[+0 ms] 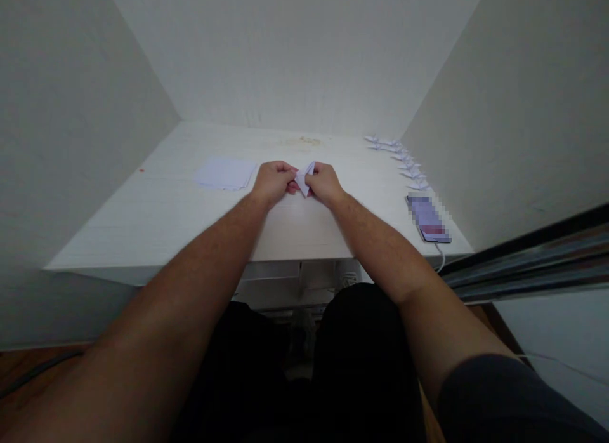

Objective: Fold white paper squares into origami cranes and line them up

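Observation:
Between my two hands is a small folded piece of white paper (303,181), with a pointed corner toward me and another rising at its upper right. My left hand (275,181) pinches its left side, thumb on top. On the right side, my right hand (325,181) grips it with fingers closed. Both hands are just above the white table (200,230), near its middle. Left of my left hand lies a stack of white paper sheets (225,173), slightly fanned.
Several small folded paper figures (404,164) stand in a row along the right wall. In front of them lies a phone (428,219) with a white cable (442,259) plugged in. Walls enclose the table at the back and both sides. A small red speck (141,170) is at the left.

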Demonstrator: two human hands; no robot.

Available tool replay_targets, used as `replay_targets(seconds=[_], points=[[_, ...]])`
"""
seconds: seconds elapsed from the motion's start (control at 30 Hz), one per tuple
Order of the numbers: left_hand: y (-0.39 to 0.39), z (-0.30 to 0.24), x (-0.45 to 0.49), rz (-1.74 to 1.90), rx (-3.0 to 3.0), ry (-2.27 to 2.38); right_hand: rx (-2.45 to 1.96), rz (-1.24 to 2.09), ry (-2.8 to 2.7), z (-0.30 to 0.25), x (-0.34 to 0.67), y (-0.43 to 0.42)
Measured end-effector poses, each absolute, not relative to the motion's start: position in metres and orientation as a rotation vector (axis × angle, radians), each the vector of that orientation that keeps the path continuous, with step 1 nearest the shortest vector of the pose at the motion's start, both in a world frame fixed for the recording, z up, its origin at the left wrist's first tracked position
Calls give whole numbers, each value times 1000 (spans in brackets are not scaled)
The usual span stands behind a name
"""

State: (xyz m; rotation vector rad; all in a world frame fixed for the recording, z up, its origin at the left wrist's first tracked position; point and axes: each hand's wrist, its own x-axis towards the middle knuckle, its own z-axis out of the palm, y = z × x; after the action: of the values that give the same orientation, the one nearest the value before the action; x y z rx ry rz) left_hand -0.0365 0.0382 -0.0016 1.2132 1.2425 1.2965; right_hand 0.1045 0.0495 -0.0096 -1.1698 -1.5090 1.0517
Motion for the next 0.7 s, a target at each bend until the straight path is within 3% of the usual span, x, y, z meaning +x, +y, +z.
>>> replay_targets(seconds=[0.7], points=[[-11, 0, -19, 1303, 1142, 1082, -1173, 1229, -1347, -5, 118, 5]])
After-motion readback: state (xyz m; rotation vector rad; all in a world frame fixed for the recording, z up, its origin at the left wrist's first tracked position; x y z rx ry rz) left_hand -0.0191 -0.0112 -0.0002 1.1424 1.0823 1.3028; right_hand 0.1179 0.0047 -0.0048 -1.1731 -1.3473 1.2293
